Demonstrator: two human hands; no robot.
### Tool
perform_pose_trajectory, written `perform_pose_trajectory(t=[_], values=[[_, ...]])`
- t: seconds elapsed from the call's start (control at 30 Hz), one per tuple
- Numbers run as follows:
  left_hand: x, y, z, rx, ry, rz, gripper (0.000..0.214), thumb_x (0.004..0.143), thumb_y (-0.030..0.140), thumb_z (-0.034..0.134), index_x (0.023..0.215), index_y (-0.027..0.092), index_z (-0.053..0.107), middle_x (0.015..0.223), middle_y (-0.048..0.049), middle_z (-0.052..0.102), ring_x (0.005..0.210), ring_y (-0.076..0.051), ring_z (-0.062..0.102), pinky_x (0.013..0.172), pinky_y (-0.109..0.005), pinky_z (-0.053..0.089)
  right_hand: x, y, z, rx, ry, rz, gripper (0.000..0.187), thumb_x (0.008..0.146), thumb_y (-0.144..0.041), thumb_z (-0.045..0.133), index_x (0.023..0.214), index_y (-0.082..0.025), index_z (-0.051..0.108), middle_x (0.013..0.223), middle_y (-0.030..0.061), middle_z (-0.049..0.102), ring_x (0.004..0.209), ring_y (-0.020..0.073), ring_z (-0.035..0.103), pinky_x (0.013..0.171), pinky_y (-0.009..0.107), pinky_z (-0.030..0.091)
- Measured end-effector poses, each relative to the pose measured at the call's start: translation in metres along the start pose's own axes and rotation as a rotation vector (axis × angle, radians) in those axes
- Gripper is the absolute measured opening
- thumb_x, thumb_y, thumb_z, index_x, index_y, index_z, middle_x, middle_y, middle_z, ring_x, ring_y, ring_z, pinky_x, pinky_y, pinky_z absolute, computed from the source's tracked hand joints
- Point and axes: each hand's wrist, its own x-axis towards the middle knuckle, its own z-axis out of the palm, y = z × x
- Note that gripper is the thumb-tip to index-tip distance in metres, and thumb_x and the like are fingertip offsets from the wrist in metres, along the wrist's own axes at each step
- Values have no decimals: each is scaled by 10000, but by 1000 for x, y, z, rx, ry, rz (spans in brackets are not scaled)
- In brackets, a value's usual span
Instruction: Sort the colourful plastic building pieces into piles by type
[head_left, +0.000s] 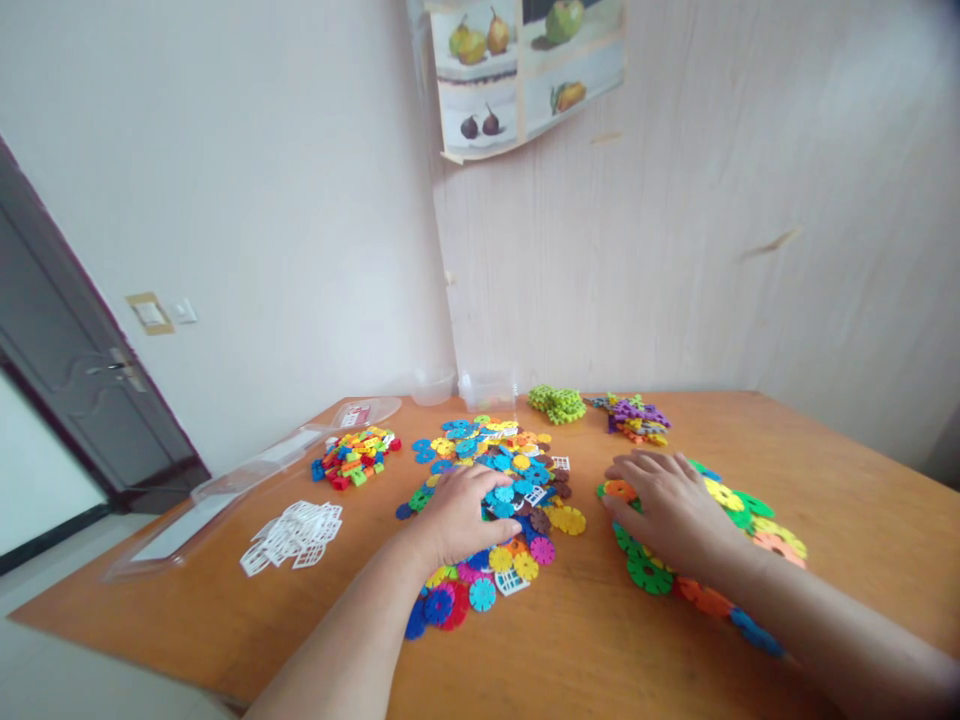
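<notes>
The left hand (461, 515) rests on top of a big heap of small colourful plastic flower discs (502, 455) in the middle of the brown wooden tabletop (585, 640). Its fingers lie loose and a little spread over the pieces. Just right of the heap, the right hand (664, 505) lies flat on a bunch of bigger flat plastic discs (750, 515). Its fingers are spread and point at the heap. Left of the heap sit white plastic grid squares (296, 535) and a small pile of bright little blocks (352, 457). Behind the heap are a green clump (557, 403) and a purple clump (637, 418).
</notes>
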Motion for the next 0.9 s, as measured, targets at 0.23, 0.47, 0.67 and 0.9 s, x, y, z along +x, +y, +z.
perform_pose_trajectory(t=[0.23,0.47,0.67,0.9], values=[[2,-4,4,32,36,28,243,795,271,662,1031,253,714,1089,-34,709,1065,-231,625,971,-352,455,-6,-11,3,16,63,-118,273,924,-350,529,1084,-224,710,1255,92,683,1223,330,546,1057,535,357],[5,-16,4,-119,144,-104,223,906,294,518,1024,258,704,1005,-8,742,942,-186,676,836,-282,496,-7,-11,5,34,101,-166,273,940,-371,527,1072,-226,717,1231,94,695,1201,325,566,1032,526,404],[7,-28,9,-175,213,-170,242,908,282,514,1083,229,673,982,-28,740,891,-179,681,800,-281,498,-9,-12,6,42,132,-185,275,950,-369,522,1083,-222,713,1224,93,698,1202,327,566,1039,539,406],[1,-10,-10,-42,157,-109,92,824,289,629,884,229,664,965,-24,681,952,-198,622,876,-312,455,-10,-14,6,66,139,-201,268,938,-352,538,1105,-232,710,1242,95,688,1205,324,567,1041,560,406]])
